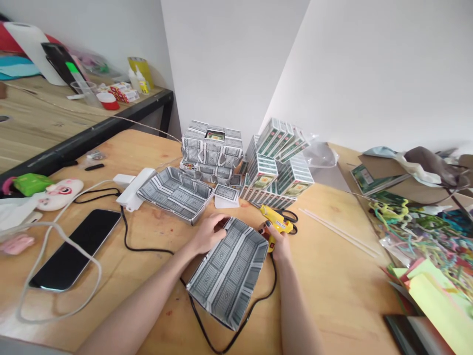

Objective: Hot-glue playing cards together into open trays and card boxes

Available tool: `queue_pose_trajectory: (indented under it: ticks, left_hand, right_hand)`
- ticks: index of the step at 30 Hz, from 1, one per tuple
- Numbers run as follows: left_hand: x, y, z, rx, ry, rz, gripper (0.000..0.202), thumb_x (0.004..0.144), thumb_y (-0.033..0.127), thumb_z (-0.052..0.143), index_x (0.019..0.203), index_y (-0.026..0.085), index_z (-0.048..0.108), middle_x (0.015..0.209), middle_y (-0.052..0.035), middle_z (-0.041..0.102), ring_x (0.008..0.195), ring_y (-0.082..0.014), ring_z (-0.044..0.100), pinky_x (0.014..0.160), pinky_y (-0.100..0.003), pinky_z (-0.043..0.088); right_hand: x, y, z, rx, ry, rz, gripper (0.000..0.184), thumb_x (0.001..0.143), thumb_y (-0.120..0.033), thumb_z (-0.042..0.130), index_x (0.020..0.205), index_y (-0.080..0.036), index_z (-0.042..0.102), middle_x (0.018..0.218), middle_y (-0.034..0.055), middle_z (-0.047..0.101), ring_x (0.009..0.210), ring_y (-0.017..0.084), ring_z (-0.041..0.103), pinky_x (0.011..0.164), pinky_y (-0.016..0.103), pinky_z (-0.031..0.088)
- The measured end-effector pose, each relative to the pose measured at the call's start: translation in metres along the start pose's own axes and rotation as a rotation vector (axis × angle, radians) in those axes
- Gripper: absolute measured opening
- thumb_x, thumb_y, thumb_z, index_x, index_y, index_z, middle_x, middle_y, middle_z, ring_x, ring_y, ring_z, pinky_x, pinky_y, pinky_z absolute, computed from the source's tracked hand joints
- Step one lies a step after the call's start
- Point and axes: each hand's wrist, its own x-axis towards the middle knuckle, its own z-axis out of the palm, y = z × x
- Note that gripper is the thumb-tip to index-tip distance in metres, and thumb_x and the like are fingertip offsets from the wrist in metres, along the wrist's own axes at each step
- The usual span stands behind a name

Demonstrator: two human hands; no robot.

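Note:
A shallow open tray made of grey patterned playing cards (231, 268) lies tilted in front of me. My left hand (210, 232) grips its far left edge, thumb over the rim and fingers behind the wall. Beside the tray's far right corner, my right hand (277, 239) is wrapped round the handle of a yellow glue gun (275, 220), whose nozzle points away to the left. A black cord runs from the gun round the tray's near end. Past my left hand sits a second card tray (175, 193). A small stack of cards (226, 193) lies right of it.
Behind stand a card-built box (212, 150) and stacked card packs (271, 167). Black scissors (290, 217) lie behind the glue gun, clear glue sticks (338, 231) to the right. A phone (79, 249), white cable and power strip (135, 190) occupy the left; coloured pipe cleaners (424, 236) the right.

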Motion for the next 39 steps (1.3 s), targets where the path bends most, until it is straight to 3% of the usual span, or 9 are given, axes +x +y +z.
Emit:
queue_pose_trajectory:
  ticks: [8, 13, 18, 21, 24, 27, 34, 39]
  left_hand:
    - [0.001, 0.001, 0.001, -0.015, 0.034, 0.007, 0.035, 0.067, 0.012, 0.049, 0.097, 0.013, 0.065, 0.098, -0.0077, 0.069, 0.091, -0.0235, 0.062, 0.082, -0.034, 0.047]
    - [0.0, 0.0, 0.001, -0.004, 0.031, 0.001, 0.034, 0.068, 0.012, 0.049, 0.097, 0.012, 0.066, 0.102, -0.0086, 0.069, 0.095, -0.023, 0.062, 0.085, -0.034, 0.047]
    - [0.003, -0.008, 0.0, -0.008, 0.051, -0.003, 0.037, 0.067, 0.012, 0.051, 0.1, 0.012, 0.066, 0.104, -0.0093, 0.069, 0.094, -0.0228, 0.063, 0.083, -0.034, 0.049]
    - [0.004, -0.01, -0.001, -0.023, 0.051, 0.004, 0.038, 0.067, 0.011, 0.051, 0.102, 0.012, 0.066, 0.105, -0.0096, 0.069, 0.091, -0.0222, 0.064, 0.08, -0.033, 0.05]
    - [0.005, -0.01, -0.001, -0.026, 0.051, 0.011, 0.037, 0.067, 0.011, 0.051, 0.101, 0.011, 0.066, 0.104, -0.0098, 0.069, 0.091, -0.0221, 0.064, 0.08, -0.033, 0.05]
    - [0.005, -0.009, -0.001, -0.034, 0.049, 0.028, 0.036, 0.068, 0.011, 0.051, 0.101, 0.011, 0.066, 0.103, -0.0102, 0.069, 0.091, -0.0223, 0.064, 0.081, -0.033, 0.05]
    - [0.004, -0.011, -0.001, -0.006, 0.042, 0.075, 0.031, 0.07, 0.013, 0.052, 0.097, 0.012, 0.067, 0.099, -0.0095, 0.07, 0.089, -0.0217, 0.065, 0.078, -0.032, 0.05]
    - [0.004, -0.008, -0.002, 0.001, 0.04, 0.084, 0.03, 0.07, 0.013, 0.052, 0.096, 0.012, 0.067, 0.099, -0.0094, 0.07, 0.09, -0.0221, 0.064, 0.08, -0.033, 0.049]
  right_hand:
    - [0.001, -0.001, 0.006, -0.046, 0.047, -0.001, 0.034, 0.06, -0.034, 0.069, 0.045, -0.019, 0.043, 0.041, -0.0051, 0.042, 0.044, 0.012, 0.049, 0.046, 0.025, 0.042]
    - [0.001, -0.002, 0.011, -0.045, 0.09, -0.009, 0.034, 0.058, -0.026, 0.068, 0.043, -0.021, 0.038, 0.039, -0.0071, 0.039, 0.039, 0.01, 0.044, 0.045, 0.025, 0.042]
    - [0.001, 0.0, 0.009, -0.02, 0.076, 0.01, 0.034, 0.059, -0.029, 0.072, 0.047, -0.02, 0.041, 0.039, -0.0088, 0.037, 0.035, 0.007, 0.035, 0.042, 0.023, 0.04]
    - [0.003, 0.001, 0.005, 0.009, 0.033, 0.029, 0.026, 0.06, -0.033, 0.073, 0.054, -0.019, 0.052, 0.046, -0.005, 0.05, 0.043, 0.01, 0.047, 0.048, 0.025, 0.045]
    - [0.006, 0.002, 0.003, 0.04, -0.022, 0.035, 0.024, 0.057, -0.034, 0.076, 0.065, -0.017, 0.061, 0.068, 0.0023, 0.066, 0.064, 0.016, 0.062, 0.064, 0.03, 0.052]
    - [0.009, 0.003, 0.002, 0.063, -0.035, 0.038, 0.028, 0.055, -0.034, 0.078, 0.073, -0.018, 0.063, 0.08, 0.003, 0.068, 0.073, 0.019, 0.064, 0.073, 0.034, 0.053]
    - [0.01, 0.01, 0.003, 0.019, 0.065, 0.032, 0.027, 0.058, -0.036, 0.077, 0.064, -0.019, 0.057, 0.055, -0.0021, 0.06, 0.055, 0.017, 0.062, 0.056, 0.03, 0.052]
    - [0.005, 0.008, 0.009, -0.039, 0.118, 0.018, 0.027, 0.058, -0.038, 0.074, 0.06, -0.019, 0.055, 0.049, -0.0034, 0.056, 0.054, 0.018, 0.062, 0.055, 0.03, 0.05]
